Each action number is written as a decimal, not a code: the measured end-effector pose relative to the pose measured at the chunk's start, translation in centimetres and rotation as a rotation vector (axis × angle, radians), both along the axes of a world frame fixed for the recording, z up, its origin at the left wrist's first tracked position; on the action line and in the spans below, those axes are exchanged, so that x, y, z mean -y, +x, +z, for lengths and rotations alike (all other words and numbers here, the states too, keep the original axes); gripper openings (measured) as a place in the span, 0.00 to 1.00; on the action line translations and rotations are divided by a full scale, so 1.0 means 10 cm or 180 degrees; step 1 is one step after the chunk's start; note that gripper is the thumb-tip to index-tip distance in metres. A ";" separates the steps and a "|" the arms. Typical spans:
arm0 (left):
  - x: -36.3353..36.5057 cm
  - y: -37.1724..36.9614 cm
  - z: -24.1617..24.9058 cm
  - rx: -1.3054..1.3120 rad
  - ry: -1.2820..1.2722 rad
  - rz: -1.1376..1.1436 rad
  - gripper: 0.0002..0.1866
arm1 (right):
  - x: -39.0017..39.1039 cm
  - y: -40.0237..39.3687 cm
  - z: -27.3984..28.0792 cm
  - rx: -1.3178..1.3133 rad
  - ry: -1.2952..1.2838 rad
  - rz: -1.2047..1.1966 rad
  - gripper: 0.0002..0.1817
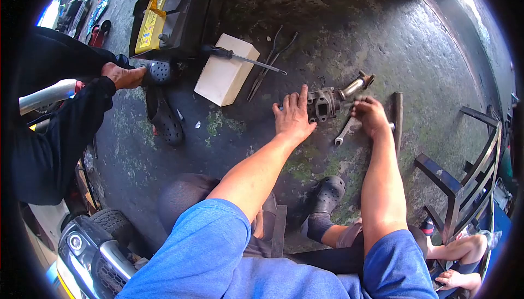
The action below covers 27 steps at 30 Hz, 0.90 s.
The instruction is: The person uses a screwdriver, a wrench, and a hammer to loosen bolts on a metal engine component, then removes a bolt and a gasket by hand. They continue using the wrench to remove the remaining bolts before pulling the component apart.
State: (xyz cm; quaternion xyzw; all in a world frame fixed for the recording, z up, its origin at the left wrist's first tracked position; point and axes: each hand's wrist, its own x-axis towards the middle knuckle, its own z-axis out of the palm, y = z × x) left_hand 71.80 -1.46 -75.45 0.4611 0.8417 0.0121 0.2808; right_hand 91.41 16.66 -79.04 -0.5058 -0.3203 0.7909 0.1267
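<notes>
My left hand (293,116) braces the left end of a dark, greasy metal engine part (323,106), with the thumb and index finger either side of its edge. A squarish port shows in the part's upper face. On its right side, my right hand (371,115) has its fingers curled in a pinch; what they hold is blurred and partly hidden. A combination wrench (343,133) lies on the floor just below the part. Beyond it is a short metal pipe with a flange (355,86). To the right of my right hand lies a long metal bar (398,114).
A screwdriver (248,60) rests across a white box (226,72), beside long pliers (267,70). A large battery (164,12) stands at upper left. Another person's foot (125,75) and dark clogs (164,116) are left. A metal frame (456,181) and another person's hand (450,279) are right.
</notes>
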 end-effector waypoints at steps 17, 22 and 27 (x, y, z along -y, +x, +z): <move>0.22 0.17 -0.14 -0.0101 0.0285 0.0221 0.62 | -0.44 -1.30 0.25 0.2033 0.3581 0.5889 0.14; 0.35 0.24 -0.24 -0.0162 0.0534 0.0273 0.60 | -0.38 -1.47 0.33 0.2059 0.3379 0.5959 0.15; 0.39 0.28 -0.23 -0.0043 0.0514 0.0368 0.60 | -0.44 -1.58 0.47 0.1923 0.3270 0.6232 0.15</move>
